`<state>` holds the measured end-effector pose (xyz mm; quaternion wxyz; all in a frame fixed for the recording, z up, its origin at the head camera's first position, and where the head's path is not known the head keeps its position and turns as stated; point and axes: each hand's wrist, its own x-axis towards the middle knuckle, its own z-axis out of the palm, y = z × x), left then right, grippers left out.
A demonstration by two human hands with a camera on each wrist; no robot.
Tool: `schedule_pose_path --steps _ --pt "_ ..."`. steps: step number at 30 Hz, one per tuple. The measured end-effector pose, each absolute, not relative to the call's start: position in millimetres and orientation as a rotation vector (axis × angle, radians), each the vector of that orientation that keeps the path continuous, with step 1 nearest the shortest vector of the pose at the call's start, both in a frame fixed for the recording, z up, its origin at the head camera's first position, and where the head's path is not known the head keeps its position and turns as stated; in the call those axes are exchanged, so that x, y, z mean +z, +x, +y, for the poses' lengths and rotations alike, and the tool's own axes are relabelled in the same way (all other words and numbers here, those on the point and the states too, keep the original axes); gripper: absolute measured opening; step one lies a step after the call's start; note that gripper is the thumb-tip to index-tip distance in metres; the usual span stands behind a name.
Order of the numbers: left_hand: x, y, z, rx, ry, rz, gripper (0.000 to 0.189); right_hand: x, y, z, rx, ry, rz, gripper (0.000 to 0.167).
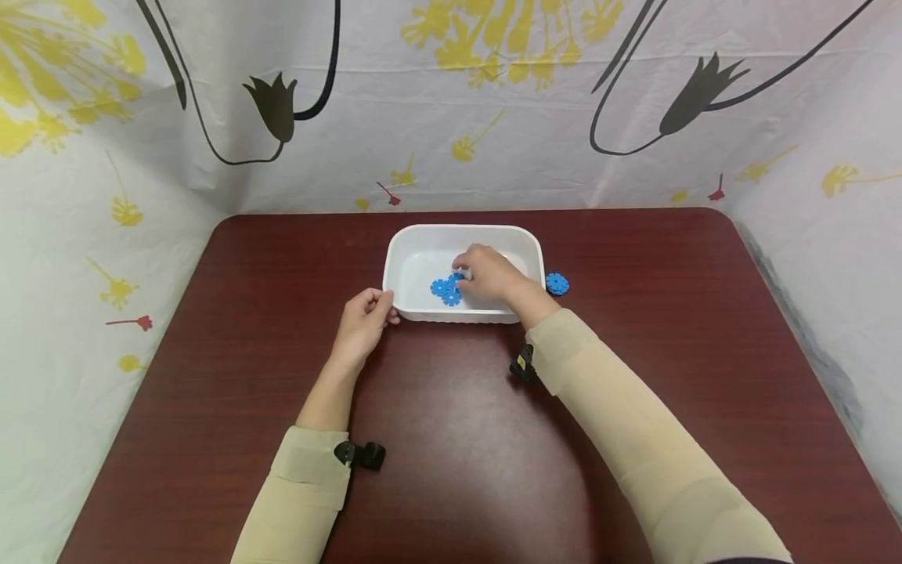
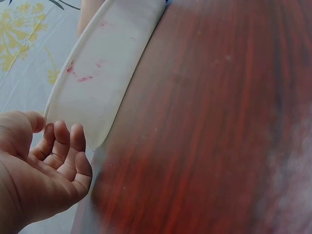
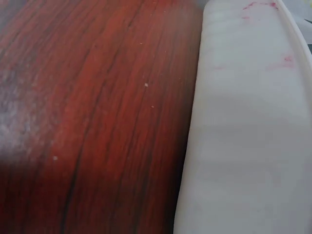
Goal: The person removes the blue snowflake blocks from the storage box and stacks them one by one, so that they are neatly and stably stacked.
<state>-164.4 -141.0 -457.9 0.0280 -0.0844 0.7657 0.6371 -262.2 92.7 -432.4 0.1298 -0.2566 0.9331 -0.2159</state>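
Note:
A white plastic tray [image 1: 416, 313] stands near the far side of the table. My left hand [image 1: 361, 325] pinches its near left corner; in the left wrist view the thumb lies at the rim and the curled fingers are against the outer wall. My right hand [image 1: 491, 274] reaches over the near wall into the tray, thumb and fingers pinching at a blue notched disc [image 1: 456, 278]. Touching or overlapping it lie other blue discs [image 1: 440, 288]. The right wrist view shows the tray's outer wall [image 3: 243, 146], but not the hand.
Just outside the tray's right end, a blue notched disc or small stack [image 1: 557, 283] lies on the dark red wooden table [image 1: 451, 415]. A white cloth with yellow flower prints [image 1: 461, 149] hangs behind the table and at both sides.

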Motion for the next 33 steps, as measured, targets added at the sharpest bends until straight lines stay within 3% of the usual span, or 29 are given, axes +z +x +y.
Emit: schedule_pose_path --steps 15,21,28,33 --pt "-459.3 -165.5 -141.3 1.984 -0.25 2.355 0.033 -435.7 -262.4 91.6 -0.545 -0.782 2.67 0.03" --pt "-459.1 -165.3 -141.7 1.974 -0.256 2.359 0.033 -434.9 -263.4 94.0 -0.557 -0.785 2.621 0.02" --pt "-459.1 -165.6 -141.8 1.967 -0.261 2.362 0.035 -433.2 -262.6 95.3 -0.592 -0.76 2.594 0.033" --pt "-459.3 -165.4 -141.3 1.962 -0.268 2.359 0.035 -434.2 -262.1 96.9 -0.587 -0.762 2.604 0.032"
